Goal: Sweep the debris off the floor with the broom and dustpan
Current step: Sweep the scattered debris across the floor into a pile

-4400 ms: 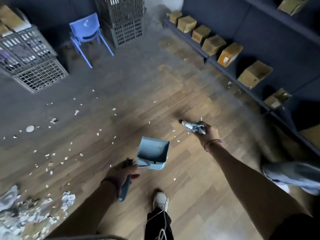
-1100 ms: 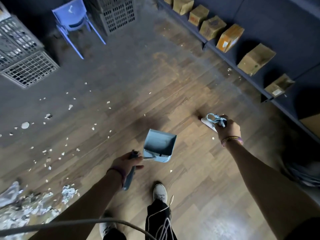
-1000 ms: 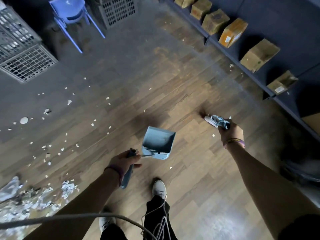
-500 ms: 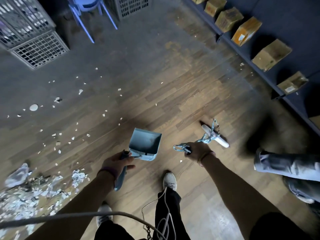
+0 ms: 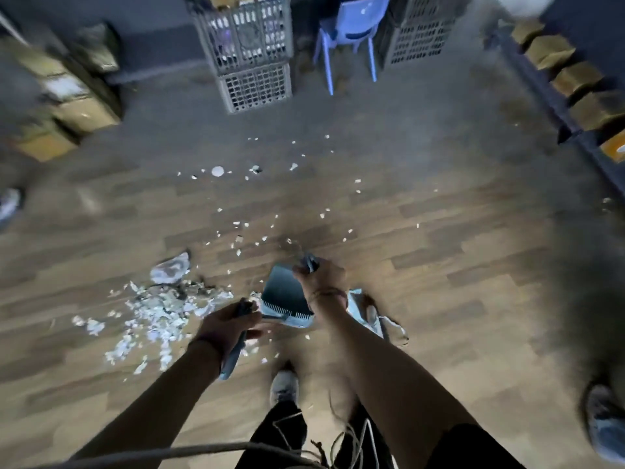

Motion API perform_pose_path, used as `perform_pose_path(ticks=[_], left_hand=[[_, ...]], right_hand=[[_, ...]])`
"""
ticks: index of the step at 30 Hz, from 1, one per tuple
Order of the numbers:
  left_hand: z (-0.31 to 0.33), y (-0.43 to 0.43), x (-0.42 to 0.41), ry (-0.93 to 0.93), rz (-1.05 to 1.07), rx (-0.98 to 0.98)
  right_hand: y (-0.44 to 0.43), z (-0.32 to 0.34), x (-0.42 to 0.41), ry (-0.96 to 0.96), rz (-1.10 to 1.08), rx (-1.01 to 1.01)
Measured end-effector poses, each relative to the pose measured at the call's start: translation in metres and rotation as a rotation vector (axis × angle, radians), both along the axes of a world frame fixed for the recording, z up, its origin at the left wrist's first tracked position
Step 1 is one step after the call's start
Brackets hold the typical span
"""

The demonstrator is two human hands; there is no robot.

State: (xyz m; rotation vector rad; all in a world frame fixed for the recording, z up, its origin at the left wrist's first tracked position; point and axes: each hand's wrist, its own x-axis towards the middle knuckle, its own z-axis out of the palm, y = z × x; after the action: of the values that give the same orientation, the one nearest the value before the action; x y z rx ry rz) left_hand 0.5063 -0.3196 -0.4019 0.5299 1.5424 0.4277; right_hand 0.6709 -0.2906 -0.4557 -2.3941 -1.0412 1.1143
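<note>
My left hand (image 5: 231, 324) grips the handle of the blue dustpan (image 5: 282, 294), which hangs low over the wooden floor just ahead of my shoe. My right hand (image 5: 319, 277) is over the pan's right edge and grips the small hand broom (image 5: 367, 311). One end of the broom pokes out of the fist; its pale brush end trails below my forearm. A pile of torn white paper and debris (image 5: 159, 309) lies just left of the pan. Small white scraps (image 5: 257, 231) are scattered beyond it. The frame is blurred.
Grey plastic crates (image 5: 252, 55) and a blue chair (image 5: 350, 32) stand at the far wall, with more crates (image 5: 419, 38) to their right. Cardboard boxes (image 5: 575, 79) line a low shelf on the right and others (image 5: 71, 110) sit at the left. Someone's shoe (image 5: 605, 431) is at bottom right.
The view has swung left, bringing the debris pile close to the dustpan. My right hand has moved in with the broom from the right and now sits over the pan.
</note>
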Motion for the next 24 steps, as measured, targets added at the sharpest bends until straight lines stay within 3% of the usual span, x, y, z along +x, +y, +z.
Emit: perform_pose_path(ticks=[6, 11, 19, 24], left_hand=[[0.011, -0.008, -0.103, 0.026, 0.278, 0.047], [0.018, -0.010, -0.156, 0.083, 0.452, 0.086], [0.022, 0.012, -0.144, 0.035, 0.471, 0.112], [0.022, 0.050, -0.093, 0.010, 0.424, 0.166]], right_hand=[[0.060, 0.044, -0.123, 0.096, 0.067, 0.132], [0.088, 0.058, -0.163, 0.150, 0.011, 0.262], [0.100, 0.076, -0.095, 0.203, -0.233, 0.362], [0.121, 0.090, -0.008, 0.210, -0.239, 0.424]])
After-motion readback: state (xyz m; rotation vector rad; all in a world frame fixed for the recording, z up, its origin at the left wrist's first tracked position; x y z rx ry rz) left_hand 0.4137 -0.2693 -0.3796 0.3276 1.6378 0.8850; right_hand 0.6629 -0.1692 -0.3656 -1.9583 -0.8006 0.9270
